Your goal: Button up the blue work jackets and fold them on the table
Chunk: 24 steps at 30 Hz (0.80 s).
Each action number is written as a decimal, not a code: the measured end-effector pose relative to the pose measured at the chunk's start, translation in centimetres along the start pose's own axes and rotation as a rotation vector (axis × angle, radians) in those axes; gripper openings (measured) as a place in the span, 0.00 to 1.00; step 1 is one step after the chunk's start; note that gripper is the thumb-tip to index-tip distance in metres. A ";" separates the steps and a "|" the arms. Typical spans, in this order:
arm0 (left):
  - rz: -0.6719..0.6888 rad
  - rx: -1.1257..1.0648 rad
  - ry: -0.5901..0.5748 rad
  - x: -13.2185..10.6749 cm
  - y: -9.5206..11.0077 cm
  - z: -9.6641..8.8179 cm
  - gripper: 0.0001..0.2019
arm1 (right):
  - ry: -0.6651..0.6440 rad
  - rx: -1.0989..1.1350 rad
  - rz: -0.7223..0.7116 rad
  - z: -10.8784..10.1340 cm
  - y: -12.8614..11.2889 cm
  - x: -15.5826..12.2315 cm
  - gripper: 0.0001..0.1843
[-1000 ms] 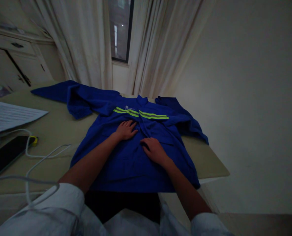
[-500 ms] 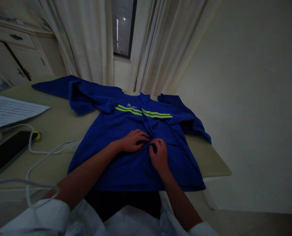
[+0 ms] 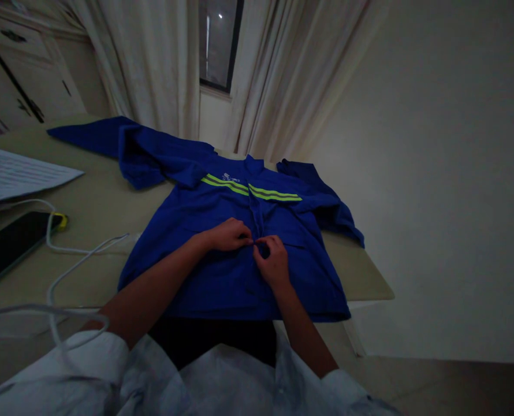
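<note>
A blue jacket [image 3: 222, 283] with yellow-green stripes across the chest lies spread front side up, its collar away from me. My left hand [image 3: 231, 234] pinches the front edge of the jacket at its middle, coming in from the left. Close against it, my right hand [image 3: 273, 260] pinches the same front opening, thumb and forefinger forming a ring. The fingertips of both hands nearly meet. Whatever small part of the placket they grip is too dark to make out. Both sleeves lie loosely bent, out to the sides.
The jacket lies on a pale table [image 3: 105, 208]. On the left are a printed sheet [image 3: 23, 173], a dark phone [image 3: 17, 242] and a white cable [image 3: 66, 283] looping near my left forearm. Curtains [image 3: 153, 63] and a wall [image 3: 434, 190] stand behind and to the right.
Both hands have shifted slightly left and closer together at the jacket's front opening, and the fold above them is narrower. The camera view has also moved a little.
</note>
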State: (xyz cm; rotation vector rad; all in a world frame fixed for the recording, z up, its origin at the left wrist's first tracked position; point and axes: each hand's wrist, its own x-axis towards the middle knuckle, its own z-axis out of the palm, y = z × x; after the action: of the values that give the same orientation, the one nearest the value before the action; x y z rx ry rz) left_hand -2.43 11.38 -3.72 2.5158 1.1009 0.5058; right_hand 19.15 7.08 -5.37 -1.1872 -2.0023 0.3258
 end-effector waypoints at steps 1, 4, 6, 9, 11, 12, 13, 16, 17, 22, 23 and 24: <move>0.001 -0.013 0.002 0.0 -0.2 0.0 0.09 | -0.007 -0.004 -0.011 0.0 0.0 0.0 0.05; -0.003 -0.032 0.034 0.0 -0.2 0.3 0.11 | -0.012 0.002 -0.033 0.0 0.1 0.0 0.05; -0.009 -0.025 0.089 0.0 0.2 0.7 0.11 | 0.002 -0.001 -0.032 0.1 0.2 0.0 0.06; -0.014 -0.011 0.182 0.0 0.9 1.3 0.10 | 0.014 -0.029 -0.022 0.2 0.4 0.0 0.06; -0.014 -0.013 0.197 0.0 1.3 1.3 0.10 | 0.006 -0.052 -0.011 0.4 0.5 0.1 0.07; -0.016 -0.023 0.187 0.0 1.4 1.2 0.09 | -0.002 -0.064 -0.001 0.4 0.4 0.1 0.07; -0.023 -0.041 0.169 -0.1 1.4 1.0 0.09 | -0.008 -0.078 0.011 0.5 0.4 0.1 0.07; -0.075 -0.073 0.088 -0.1 1.5 0.1 0.12 | -0.010 -0.145 0.030 0.6 -0.1 0.1 0.06; -0.094 -0.064 0.056 -0.1 1.4 -0.2 0.12 | -0.011 -0.172 0.022 0.6 -0.2 0.0 0.05; -0.115 -0.007 -0.021 0.2 1.3 -0.8 0.09 | -0.023 -0.289 -0.034 0.5 -0.8 -0.1 0.04; -0.112 0.007 -0.016 0.2 1.3 -0.8 0.10 | -0.018 -0.303 -0.035 0.6 -0.8 -0.2 0.03; -0.108 0.030 -0.011 0.2 1.3 -0.7 0.10 | -0.012 -0.312 -0.031 0.6 -0.8 -0.2 0.03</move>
State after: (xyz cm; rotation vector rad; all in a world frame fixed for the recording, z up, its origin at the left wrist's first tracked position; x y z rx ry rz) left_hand -1.83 10.83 -2.51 2.4653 1.2404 0.4486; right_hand 18.30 6.61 -5.43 -1.3426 -2.1328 0.0027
